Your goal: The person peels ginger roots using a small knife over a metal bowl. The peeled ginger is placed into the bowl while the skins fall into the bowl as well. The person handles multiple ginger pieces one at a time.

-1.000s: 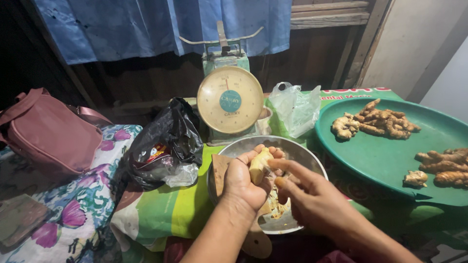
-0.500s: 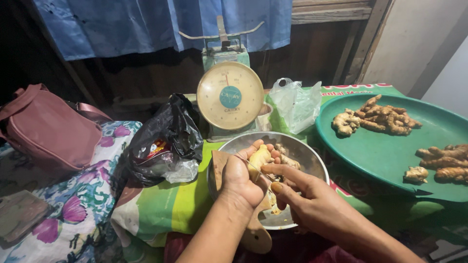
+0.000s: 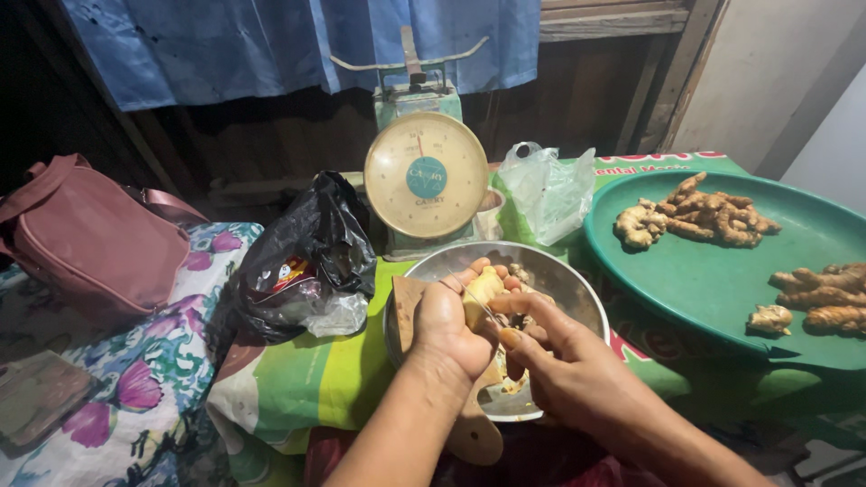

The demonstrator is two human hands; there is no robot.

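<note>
Left hand (image 3: 451, 320) is gripping a pale root (image 3: 481, 290), fingers clamped around it, over the metal bowl (image 3: 577, 284); right hand (image 3: 555, 356) is pinching a thin blade (image 3: 476, 300) against the root; wooden board (image 3: 474, 433) is lying under the wrists; scale (image 3: 426, 176) standing behind; green tray (image 3: 704, 280) with more roots at right; black bag (image 3: 307, 261) at left.

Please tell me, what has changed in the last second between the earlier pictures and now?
Little changed. The right hand moved slightly up and left, closer to the pale peeled ginger piece that the left hand holds over the round metal bowl. The left hand kept its grip. The green round tray, dial weighing scale and black plastic bag stayed put.
</note>
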